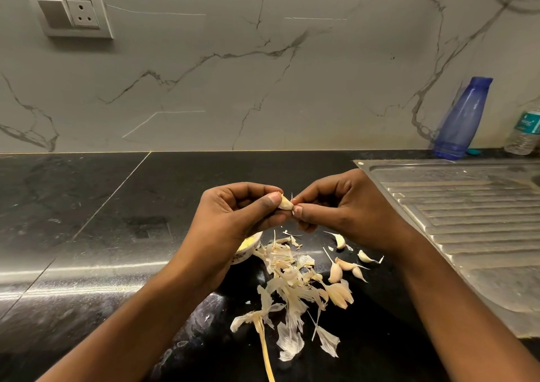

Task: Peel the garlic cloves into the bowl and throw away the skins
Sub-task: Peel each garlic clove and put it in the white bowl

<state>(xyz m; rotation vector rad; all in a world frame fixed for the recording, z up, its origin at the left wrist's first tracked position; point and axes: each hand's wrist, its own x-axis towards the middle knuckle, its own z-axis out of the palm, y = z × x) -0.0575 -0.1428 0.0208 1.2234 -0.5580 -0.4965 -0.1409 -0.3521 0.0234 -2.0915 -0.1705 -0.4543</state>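
L grip [230, 215] pinching garlic clove [285, 204] w/ thumb + fingers, held above bench [111, 206], mid-scene. R grip [339, 209] pinching skin at clove's right tip. bowl [247, 251] under L wrist, mostly hidden. skins pile [287, 288] on bench nearer; unpeeled cloves [346, 264] just right of it. drainboard [467, 220] at right.
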